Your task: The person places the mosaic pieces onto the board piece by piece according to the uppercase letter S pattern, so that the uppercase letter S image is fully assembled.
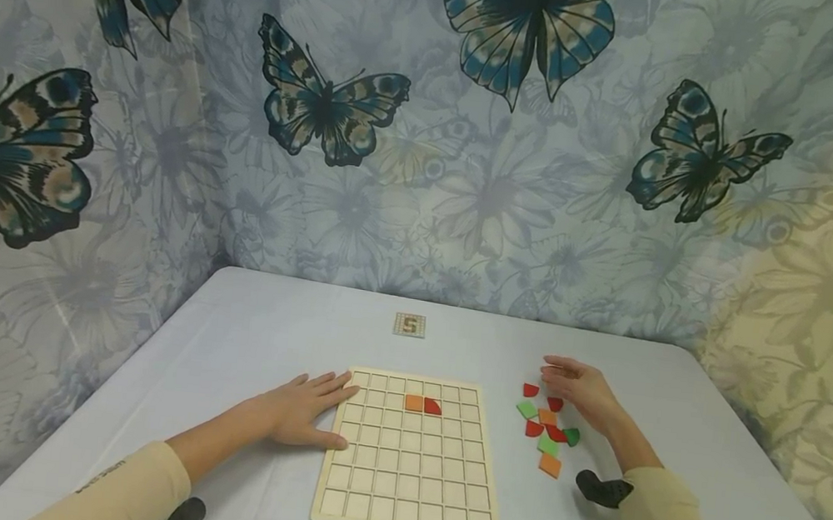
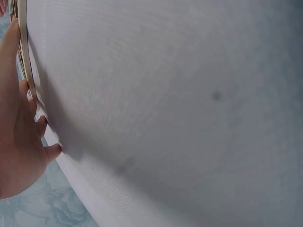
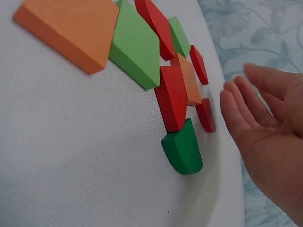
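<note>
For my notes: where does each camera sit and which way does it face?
Head: on the head, facing forward and down at the grid board and butterfly backdrop; left hand, right hand and sleeves show.
Left wrist: on that wrist, facing white tabletop and grid board edge; left hand at left.
Right wrist: on that wrist, facing loose pieces; right hand at right.
Head and right wrist share the pieces.
</note>
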Demonstrator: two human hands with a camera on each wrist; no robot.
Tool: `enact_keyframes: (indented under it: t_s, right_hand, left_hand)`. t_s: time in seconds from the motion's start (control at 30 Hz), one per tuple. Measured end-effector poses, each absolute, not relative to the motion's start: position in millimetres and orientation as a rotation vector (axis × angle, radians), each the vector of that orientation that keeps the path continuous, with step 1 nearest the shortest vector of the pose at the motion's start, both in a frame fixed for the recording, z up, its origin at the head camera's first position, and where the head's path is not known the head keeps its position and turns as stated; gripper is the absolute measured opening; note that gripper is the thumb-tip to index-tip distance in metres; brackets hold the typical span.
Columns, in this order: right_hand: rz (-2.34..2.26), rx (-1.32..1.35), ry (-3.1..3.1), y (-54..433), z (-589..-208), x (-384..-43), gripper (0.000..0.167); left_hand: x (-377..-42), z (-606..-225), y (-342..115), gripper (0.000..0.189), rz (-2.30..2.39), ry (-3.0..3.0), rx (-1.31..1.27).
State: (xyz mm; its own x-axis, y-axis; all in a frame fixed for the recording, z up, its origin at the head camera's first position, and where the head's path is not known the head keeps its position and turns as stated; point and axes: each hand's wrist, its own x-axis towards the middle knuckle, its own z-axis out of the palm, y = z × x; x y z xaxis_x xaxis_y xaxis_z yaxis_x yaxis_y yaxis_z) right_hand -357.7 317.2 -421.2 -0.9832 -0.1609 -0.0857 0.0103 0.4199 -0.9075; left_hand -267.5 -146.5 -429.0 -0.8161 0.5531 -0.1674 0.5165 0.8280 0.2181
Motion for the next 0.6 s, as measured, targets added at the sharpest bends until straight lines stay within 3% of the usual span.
enact_keyframes:
  t_s: [0.27, 0.6]
  right_hand:
    - [-1.422, -0.282, 2.607, 311.0, -427.3, -363.0, 0.04]
    - [-1.252, -0.346, 2.694, 298.6, -426.2, -364.9, 0.042]
  left_hand:
    - [-268.5, -429.5, -147.1, 0.09, 0.235, 2.787, 0.849]
    - [-269.0, -432.0, -147.1, 0.09, 0.214, 2.795, 0.832]
